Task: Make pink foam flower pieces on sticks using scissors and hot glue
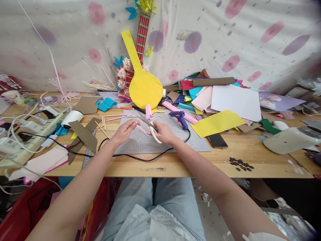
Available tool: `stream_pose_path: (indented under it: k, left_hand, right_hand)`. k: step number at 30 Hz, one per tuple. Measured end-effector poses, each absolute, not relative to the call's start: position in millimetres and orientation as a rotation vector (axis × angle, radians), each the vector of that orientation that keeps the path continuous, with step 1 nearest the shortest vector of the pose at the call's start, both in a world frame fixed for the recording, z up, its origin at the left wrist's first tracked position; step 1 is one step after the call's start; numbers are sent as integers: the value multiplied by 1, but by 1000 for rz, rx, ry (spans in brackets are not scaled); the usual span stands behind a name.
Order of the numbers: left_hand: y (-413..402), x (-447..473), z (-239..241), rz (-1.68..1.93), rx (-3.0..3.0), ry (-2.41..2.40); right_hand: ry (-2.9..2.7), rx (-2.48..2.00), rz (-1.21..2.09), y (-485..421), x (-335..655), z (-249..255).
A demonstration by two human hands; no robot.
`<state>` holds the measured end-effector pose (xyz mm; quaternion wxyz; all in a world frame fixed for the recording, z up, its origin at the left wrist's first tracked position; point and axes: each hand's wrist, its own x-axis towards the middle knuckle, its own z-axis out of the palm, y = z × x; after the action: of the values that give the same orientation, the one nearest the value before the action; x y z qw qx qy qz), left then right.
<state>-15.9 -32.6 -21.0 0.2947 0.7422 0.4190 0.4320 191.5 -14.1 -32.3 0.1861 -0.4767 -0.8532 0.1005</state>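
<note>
My left hand (126, 130) pinches one end of a narrow pink paper strip (142, 130) above the grey cutting mat (140, 144). In my right hand (163, 131) is a pair of scissors with white handles (154, 134), its blades pointing up and to the left. The strip's other end reaches close to my right fingers; whether they touch it I cannot tell. Just beyond the hands lies a curled pink paper piece (148, 112). A blue glue gun (179, 117) rests on the mat to the right of my right hand.
A yellow banjo-shaped cutout (145, 87) leans at the back against a red, flower-trimmed one. Coloured sheets (200, 97) pile up at back right. A phone (217, 140), black beads (241, 164) and a white bottle (288, 140) lie right; a power strip (32, 139) stands left. The glue gun's cord (140, 158) crosses in front.
</note>
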Motion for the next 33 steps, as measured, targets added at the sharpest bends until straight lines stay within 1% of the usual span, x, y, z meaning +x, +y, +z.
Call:
stream_pose_path:
  k: [3,7,11,14,17,21,27,33]
  left_hand:
    - [-32,-16,-21,1205,1877,1089]
    - [-26,-17,-18,1342,1676,1040]
    - [-21,-14,-2,1547,1193,853]
    - [-19,-13,14,1523,852,774]
    - [-17,-15,19,1473,664,719]
    - [-10,-20,10,1456,495,650]
    - [-4,-26,-2,1681,154,610]
    - [-6,-23,-19,1543,80,676]
  right_hand:
    - [-2381,-1363,196,-12,189,-38]
    - [-2225,-1510,91,-5,188,-52]
    - [-2135,-1643,-29,-1,191,-64]
    - [-2145,-1690,-54,0,196,-68]
    - [-2166,-1735,-41,0,198,-68]
    - [-2173,-1735,-23,1,199,-69]
    - [-2118,-1736,-28,1,199,-74]
    - [-2120,-1732,-40,1,199,-75]
